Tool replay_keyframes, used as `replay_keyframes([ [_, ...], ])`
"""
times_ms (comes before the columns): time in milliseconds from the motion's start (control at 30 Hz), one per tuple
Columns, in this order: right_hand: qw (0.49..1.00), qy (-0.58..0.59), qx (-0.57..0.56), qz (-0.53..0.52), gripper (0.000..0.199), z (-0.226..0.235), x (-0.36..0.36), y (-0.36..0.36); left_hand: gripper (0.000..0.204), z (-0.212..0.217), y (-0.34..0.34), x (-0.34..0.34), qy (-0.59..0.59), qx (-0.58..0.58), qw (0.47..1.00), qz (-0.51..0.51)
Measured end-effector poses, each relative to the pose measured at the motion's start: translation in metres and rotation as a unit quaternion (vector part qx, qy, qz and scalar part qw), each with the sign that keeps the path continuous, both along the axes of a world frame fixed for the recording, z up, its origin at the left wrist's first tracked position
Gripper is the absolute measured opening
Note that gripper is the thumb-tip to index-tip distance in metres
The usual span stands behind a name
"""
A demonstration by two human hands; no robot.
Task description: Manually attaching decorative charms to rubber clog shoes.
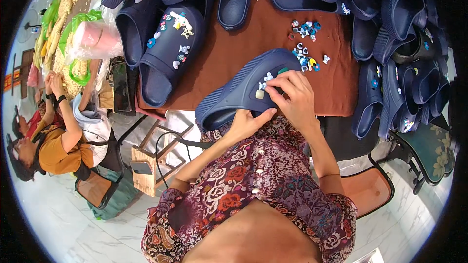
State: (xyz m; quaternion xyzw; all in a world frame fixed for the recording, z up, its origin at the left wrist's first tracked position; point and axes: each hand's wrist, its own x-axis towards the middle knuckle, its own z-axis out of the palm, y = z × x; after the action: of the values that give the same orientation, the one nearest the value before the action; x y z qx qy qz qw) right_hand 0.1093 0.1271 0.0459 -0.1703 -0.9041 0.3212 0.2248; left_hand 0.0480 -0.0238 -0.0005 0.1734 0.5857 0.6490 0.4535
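Observation:
A navy clog (243, 80) is tilted on its side in front of me, at the near edge of the brown-covered table. My left hand (248, 122) grips it, the fingers reaching inside the opening and the thumb outside. Thumb and forefinger of my right hand (296, 98) are pinched at a small white-and-blue charm (267, 78) on the clog's upper. Just below that sits a cream square charm (260, 94), and a green one (282, 71) is partly hidden by my right fingers. Beyond the toe lies a pile of loose charms (306, 62).
A decorated navy clog (173, 53) lies left of my hands. More navy clogs crowd the back and the right side (370, 102). Another charm pile (307, 29) rests on the brown cloth (331, 87). At far left, a person (63, 141) sits beside a pink roll (95, 39) in plastic.

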Motion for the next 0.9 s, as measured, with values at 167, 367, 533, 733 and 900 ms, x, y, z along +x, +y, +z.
replay_keyframes([
  [167, 1.000, -0.005, -0.002, 0.011, 0.011, -0.001, 0.000, 0.000, 0.045, -0.003, -0.001, 0.001, -0.018, 0.008, 1.000, -0.002],
  [367, 1.000, 0.000, -0.022, 0.011, 0.011, -0.002, -0.001, 0.000, 0.046, -0.003, -0.001, 0.000, -0.010, -0.004, 1.000, -0.012],
  [533, 0.988, 0.034, -0.149, -0.008, 0.011, -0.004, 0.001, 0.007, 0.048, 0.003, -0.001, -0.004, -0.021, -0.020, 1.000, -0.010],
  [733, 0.975, 0.055, -0.185, -0.109, 0.012, -0.004, 0.010, 0.029, 0.050, 0.008, 0.000, -0.010, -0.056, -0.026, 0.998, 0.007],
  [900, 0.973, 0.043, -0.193, -0.122, 0.012, -0.014, 0.021, 0.038, 0.051, 0.009, 0.000, -0.018, -0.073, -0.034, 0.997, 0.000],
])
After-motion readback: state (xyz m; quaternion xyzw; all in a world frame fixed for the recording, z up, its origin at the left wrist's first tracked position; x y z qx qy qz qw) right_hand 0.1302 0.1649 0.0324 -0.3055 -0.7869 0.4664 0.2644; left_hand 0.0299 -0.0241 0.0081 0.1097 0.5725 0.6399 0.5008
